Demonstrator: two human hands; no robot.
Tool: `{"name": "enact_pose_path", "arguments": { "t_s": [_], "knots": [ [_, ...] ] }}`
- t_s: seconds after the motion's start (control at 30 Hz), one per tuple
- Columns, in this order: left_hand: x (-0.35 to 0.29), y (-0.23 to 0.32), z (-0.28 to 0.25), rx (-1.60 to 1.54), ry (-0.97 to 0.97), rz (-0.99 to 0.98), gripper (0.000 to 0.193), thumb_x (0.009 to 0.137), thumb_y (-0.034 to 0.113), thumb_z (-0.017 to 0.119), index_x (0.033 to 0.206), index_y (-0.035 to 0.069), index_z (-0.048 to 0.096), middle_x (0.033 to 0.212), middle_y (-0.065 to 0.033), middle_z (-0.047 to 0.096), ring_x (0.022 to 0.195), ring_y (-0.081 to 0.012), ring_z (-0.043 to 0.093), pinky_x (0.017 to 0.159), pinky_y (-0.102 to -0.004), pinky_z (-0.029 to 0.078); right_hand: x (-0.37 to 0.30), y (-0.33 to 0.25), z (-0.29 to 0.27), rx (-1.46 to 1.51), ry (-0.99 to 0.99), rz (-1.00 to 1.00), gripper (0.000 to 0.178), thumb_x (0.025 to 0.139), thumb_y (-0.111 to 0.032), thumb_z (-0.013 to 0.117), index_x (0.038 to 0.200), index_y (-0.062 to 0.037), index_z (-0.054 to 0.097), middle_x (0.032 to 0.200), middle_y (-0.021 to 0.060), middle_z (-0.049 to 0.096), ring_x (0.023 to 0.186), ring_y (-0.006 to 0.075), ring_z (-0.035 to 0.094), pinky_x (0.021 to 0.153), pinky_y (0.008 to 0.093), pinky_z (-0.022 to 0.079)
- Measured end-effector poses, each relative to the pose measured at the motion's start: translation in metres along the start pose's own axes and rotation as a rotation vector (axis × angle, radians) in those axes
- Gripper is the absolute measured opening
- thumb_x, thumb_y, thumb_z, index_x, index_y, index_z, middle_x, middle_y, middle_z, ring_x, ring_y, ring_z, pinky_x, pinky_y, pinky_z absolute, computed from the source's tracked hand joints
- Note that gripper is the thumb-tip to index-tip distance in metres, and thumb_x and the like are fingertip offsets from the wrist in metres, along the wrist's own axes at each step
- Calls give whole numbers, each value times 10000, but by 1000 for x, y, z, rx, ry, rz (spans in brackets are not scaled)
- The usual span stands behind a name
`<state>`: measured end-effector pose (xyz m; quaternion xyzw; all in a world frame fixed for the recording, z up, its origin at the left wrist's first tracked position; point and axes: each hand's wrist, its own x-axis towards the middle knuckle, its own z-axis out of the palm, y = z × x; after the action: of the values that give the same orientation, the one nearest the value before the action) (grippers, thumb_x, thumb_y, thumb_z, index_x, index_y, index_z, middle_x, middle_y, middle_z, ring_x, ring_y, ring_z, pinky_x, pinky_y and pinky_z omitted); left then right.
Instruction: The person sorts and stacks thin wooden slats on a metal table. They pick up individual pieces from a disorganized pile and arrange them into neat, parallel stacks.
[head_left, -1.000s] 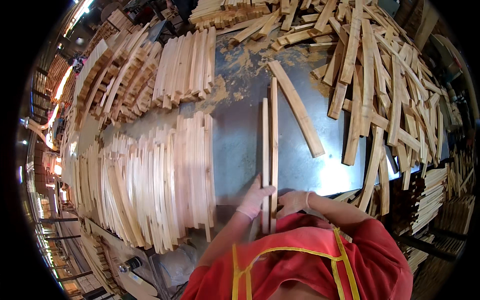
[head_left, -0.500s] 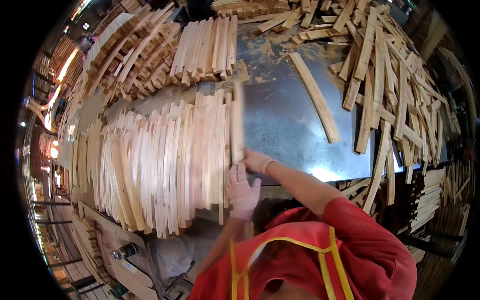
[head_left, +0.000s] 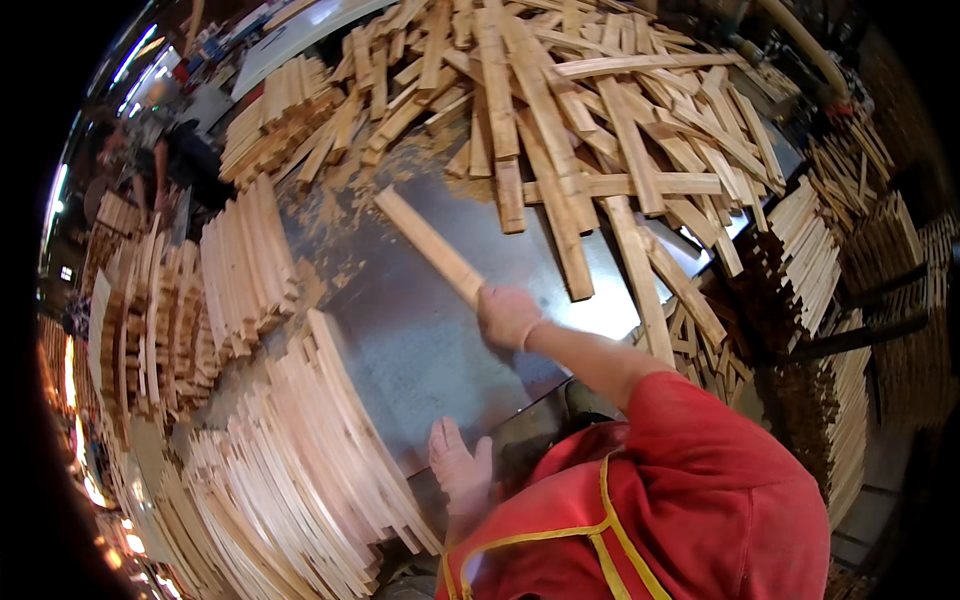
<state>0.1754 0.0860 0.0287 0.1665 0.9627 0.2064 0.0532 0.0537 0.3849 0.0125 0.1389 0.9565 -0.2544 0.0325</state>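
Observation:
My right hand, in a pale glove, is closed round the near end of a wooden strip lying slantwise over the metal tabletop. Its far end points up and to the left. My left hand, also gloved, holds nothing; its fingers are stretched out and the thumb stands apart, near the table's front edge. Beside it on the left lies a row of wooden strips set side by side, with uneven ends.
A jumbled heap of wooden strips covers the back and right of the table. Stacked strips stand at the far left, with sawdust nearby. More stacks are at the right. Another person is in the left background.
My view has turned to the right. My right hand has left the row's edge and taken hold of the single strip on the tabletop. My left hand has come away from the row.

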Motion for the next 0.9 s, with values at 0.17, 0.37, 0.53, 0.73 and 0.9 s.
{"name": "enact_pose_path", "arguments": {
  "t_s": [0.17, 0.37, 0.53, 0.73, 0.9],
  "knots": [
    [47, 35, 33, 165, -37, -111, 963, 840, 519, 769, 1583, 25, 406, 1564, -228, 443, 1386, -446, 489, 1135, -515, 437, -83, 35, -55, 228, -103, -160, 464, 853, -324, 688, 1217, -41, 635, 1192, 251, 684, 1144, 435, 645, 1030, 521, 506],
    [89, 82, 29, 178, -155, -355, 1038, 808, 477, 783, 1626, 28, 330, 1504, -246, 466, 1248, -436, 584, 1039, -489, 513, -93, 203, -120, -202, 386, 428, 720, 772, -302, 797, 1375, -42, 502, 1115, 211, 659, 1097, 416, 641, 941, 479, 538],
    [98, 28, 23, -429, -140, -455, 851, 831, 274, 729, 1574, 7, 412, 1365, -269, 572, 1155, -438, 637, 977, -456, 550, -102, 184, -105, 84, 176, 510, 981, 763, -245, 782, 1615, -82, 323, 1223, 246, 611, 1175, 441, 618, 1029, 469, 525],
    [31, -36, 5, 103, 161, -350, 676, 839, 167, 653, 1486, 13, 529, 1438, -201, 589, 1329, -359, 570, 1117, -422, 464, -78, 98, -87, 530, 209, 370, 952, 769, -138, 735, 1645, -134, 364, 1380, 217, 589, 1184, 368, 625, 1047, 436, 518],
    [-12, -80, -42, 592, 33, -486, 862, 926, 430, 669, 1645, 85, 342, 1627, -147, 431, 1513, -370, 362, 1266, -549, 221, -38, 38, -50, 897, 228, 452, 879, 810, -85, 734, 1629, -113, 416, 1345, 159, 671, 1146, 269, 646, 972, 378, 521]
  ]
}}
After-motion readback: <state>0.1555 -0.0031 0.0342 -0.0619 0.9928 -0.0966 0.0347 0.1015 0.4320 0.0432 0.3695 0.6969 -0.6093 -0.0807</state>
